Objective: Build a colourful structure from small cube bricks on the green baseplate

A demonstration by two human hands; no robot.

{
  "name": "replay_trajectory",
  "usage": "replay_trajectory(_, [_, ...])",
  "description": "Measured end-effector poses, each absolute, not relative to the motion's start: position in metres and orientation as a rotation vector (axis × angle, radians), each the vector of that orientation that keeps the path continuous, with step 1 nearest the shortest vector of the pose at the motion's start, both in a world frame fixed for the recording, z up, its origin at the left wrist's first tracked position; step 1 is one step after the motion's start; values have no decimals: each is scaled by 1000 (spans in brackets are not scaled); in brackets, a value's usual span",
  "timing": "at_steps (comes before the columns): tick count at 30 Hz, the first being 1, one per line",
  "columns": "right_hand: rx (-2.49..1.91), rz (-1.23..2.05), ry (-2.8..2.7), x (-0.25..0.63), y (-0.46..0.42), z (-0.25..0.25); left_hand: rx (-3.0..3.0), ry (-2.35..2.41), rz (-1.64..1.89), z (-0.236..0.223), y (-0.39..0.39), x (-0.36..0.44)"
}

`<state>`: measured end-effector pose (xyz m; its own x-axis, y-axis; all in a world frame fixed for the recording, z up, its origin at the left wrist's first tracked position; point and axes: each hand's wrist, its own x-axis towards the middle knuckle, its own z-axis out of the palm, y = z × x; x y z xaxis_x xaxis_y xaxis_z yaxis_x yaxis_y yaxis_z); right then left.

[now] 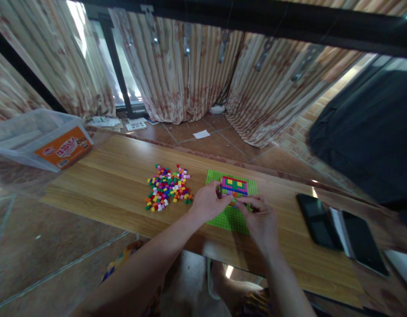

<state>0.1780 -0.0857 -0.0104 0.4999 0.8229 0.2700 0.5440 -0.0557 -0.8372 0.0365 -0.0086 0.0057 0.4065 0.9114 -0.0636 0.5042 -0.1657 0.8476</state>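
A green studded baseplate (228, 220) lies on the wooden table and carries a block pattern (234, 182) of small coloured bricks in red, pink, green, yellow and blue rows. My left hand (208, 200) is at the pattern's left edge, its fingers curled and its thumb reaching to the lower rows. From the right, my right hand (261, 218) meets it there, thumb and forefinger pinched together at the pattern's lower edge. Whatever lies between the fingertips of either hand is too small or hidden to name. A loose pile of small coloured bricks (168, 187) is spread left of the baseplate.
A clear plastic box (34, 138) with an orange label stands at the table's far left. On the right lie a black tablet-like device (318, 220) and another dark flat device (363, 240). Beyond the table hang patterned curtains (190, 70); papers lie on the tiled floor.
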Motion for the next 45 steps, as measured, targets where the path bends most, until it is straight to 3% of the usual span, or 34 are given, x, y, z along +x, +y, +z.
replay_trajectory(16, [-1739,318,-1188,174,-89,-11,1826,1362,658,2,-19,47])
replay_trajectory(24, [-1458,124,-828,168,-85,-4,1748,1400,718,10,-2,28])
replay_trajectory(35, [-1408,251,-1558,99,-76,1,1122,1361,1388,15,59,-48])
replay_trajectory(45, [-1671,387,-1752,76,-50,-24,875,1302,1464,24,63,-84])
